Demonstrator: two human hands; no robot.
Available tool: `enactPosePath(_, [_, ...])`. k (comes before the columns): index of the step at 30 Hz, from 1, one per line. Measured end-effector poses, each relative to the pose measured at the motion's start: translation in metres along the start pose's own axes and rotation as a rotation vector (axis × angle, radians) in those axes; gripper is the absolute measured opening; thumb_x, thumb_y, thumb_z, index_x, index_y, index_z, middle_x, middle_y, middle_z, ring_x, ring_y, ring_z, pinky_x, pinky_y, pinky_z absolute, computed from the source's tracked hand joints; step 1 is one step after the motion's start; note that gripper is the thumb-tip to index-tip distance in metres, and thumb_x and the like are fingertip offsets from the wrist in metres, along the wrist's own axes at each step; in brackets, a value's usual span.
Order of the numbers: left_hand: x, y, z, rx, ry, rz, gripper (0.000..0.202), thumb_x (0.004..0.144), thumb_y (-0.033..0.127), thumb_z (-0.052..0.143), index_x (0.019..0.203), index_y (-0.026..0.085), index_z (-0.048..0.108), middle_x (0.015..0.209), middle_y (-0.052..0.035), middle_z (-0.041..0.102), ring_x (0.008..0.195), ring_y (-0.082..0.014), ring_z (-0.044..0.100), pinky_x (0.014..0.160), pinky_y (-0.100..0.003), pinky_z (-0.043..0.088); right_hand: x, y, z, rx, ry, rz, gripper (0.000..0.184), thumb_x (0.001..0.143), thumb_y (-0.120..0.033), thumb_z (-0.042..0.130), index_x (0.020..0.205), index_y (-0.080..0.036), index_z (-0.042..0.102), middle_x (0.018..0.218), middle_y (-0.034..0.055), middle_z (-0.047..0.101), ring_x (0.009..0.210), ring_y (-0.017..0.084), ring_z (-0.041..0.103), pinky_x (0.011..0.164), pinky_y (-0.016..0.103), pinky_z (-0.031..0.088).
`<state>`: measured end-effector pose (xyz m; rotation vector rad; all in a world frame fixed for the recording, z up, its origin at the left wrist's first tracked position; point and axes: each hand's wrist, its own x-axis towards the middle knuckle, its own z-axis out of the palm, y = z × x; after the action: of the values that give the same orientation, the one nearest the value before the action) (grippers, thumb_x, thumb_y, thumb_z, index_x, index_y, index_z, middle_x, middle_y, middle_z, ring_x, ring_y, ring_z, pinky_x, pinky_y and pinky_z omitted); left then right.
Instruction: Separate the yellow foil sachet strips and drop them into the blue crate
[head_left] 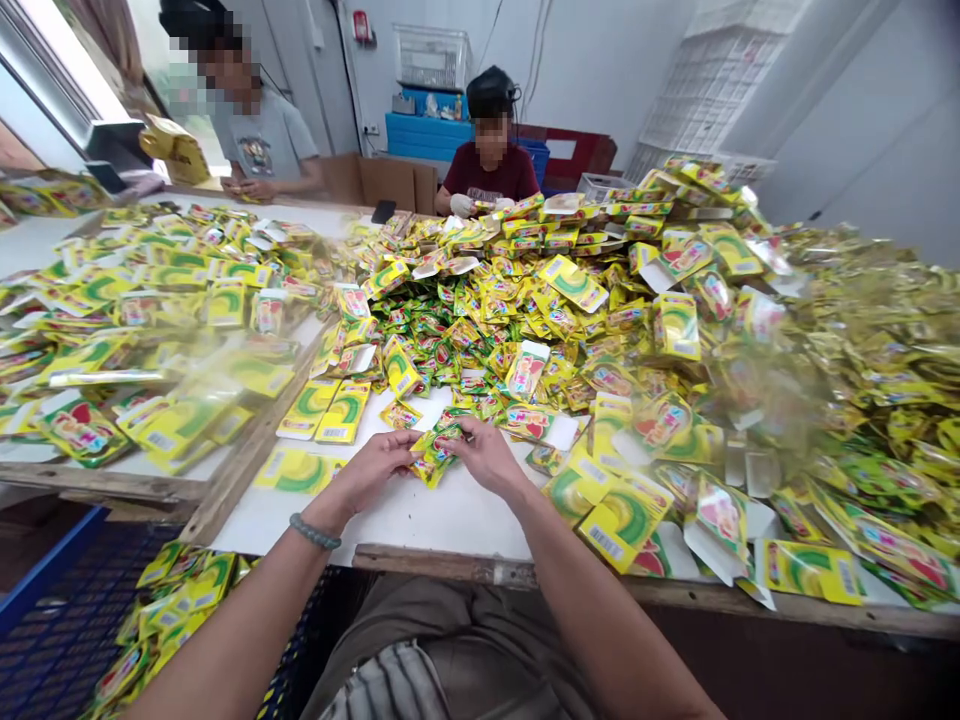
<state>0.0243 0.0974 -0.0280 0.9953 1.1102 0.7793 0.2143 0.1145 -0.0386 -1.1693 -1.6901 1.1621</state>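
Note:
Above the white tabletop, close to its front edge, my left hand and my right hand meet at small yellow-green candy packets. The fingers of both hands are closed on these packets, left hand at one side, right hand at the other. How many packets are gripped is hard to tell. A loose yellow packet lies just beyond my left fingers. Flat yellow cartons rest left of my hands, and more yellow cartons lie to the right of my right forearm.
A big heap of packets and cartons rises ahead and to the right. A wooden strip divides off more cartons at left. Below left stands a blue crate holding cartons. Two people sit across the table.

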Motion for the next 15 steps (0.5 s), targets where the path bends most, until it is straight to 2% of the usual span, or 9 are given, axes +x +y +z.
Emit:
enactPosePath(3, [-0.001, 0.0, 0.003, -0.048, -0.005, 0.019, 0.028, 0.064, 0.034, 0.074, 0.086, 0.017, 0.073, 0.08, -0.0027, 0.069, 0.066, -0.013, 0.054, 0.056, -0.022, 0.038, -0.001, 0.002, 0.002, -0.097, -0.012, -0.007, 0.017, 0.081, -0.036, 0.06, 0.076, -0.019, 0.06, 0.079, 0.0027, 0.06, 0.077, 0.018, 0.052, 0.071, 0.03, 0.042])
enactPosePath(6, [0.001, 0.0, 0.006, -0.001, -0.027, 0.066, 0.026, 0.065, 0.035, 0.076, 0.083, 0.016, 0.072, 0.081, -0.0022, 0.069, 0.074, -0.0158, 0.058, 0.065, -0.024, 0.041, -0.002, 0.004, 0.005, -0.014, -0.047, 0.062, 0.015, 0.08, -0.034, 0.06, 0.075, -0.02, 0.057, 0.072, 0.0004, 0.056, 0.071, 0.016, 0.051, 0.065, 0.027, 0.042])
enactPosePath(8, [0.004, -0.002, 0.009, 0.05, -0.038, 0.092, 0.027, 0.062, 0.034, 0.078, 0.08, 0.016, 0.069, 0.078, -0.0011, 0.068, 0.074, -0.0159, 0.058, 0.068, -0.025, 0.042, -0.003, 0.002, 0.006, 0.134, -0.069, 0.116, 0.017, 0.079, -0.036, 0.061, 0.084, -0.021, 0.057, 0.073, -0.0007, 0.056, 0.072, 0.016, 0.053, 0.064, 0.026, 0.044])
enactPosePath(11, [0.007, -0.003, 0.012, 0.052, -0.022, 0.106, 0.032, 0.059, 0.032, 0.08, 0.079, 0.016, 0.062, 0.071, 0.0016, 0.064, 0.065, -0.0131, 0.056, 0.062, -0.023, 0.041, -0.006, -0.005, 0.006, 0.333, -0.13, 0.238, 0.036, 0.076, -0.043, 0.065, 0.104, -0.022, 0.056, 0.08, -0.0006, 0.059, 0.073, 0.015, 0.057, 0.06, 0.025, 0.046])
enactPosePath(13, [0.008, -0.001, 0.011, 0.047, -0.013, 0.113, 0.035, 0.057, 0.03, 0.08, 0.081, 0.018, 0.057, 0.059, 0.0069, 0.057, 0.053, -0.0099, 0.051, 0.055, -0.021, 0.037, -0.006, -0.008, 0.005, 0.354, -0.175, 0.28, 0.038, 0.071, -0.045, 0.071, 0.098, -0.02, 0.059, 0.079, -0.0003, 0.061, 0.069, 0.015, 0.056, 0.057, 0.024, 0.046])
enactPosePath(15, [0.01, 0.007, 0.005, 0.077, -0.028, 0.099, 0.038, 0.058, 0.029, 0.079, 0.085, 0.019, 0.054, 0.051, 0.0104, 0.049, 0.048, -0.009, 0.047, 0.052, -0.021, 0.036, -0.005, -0.006, 0.003, 0.324, -0.151, 0.256, 0.032, 0.067, -0.042, 0.074, 0.084, -0.017, 0.063, 0.074, -0.0001, 0.062, 0.065, 0.014, 0.056, 0.058, 0.025, 0.046])
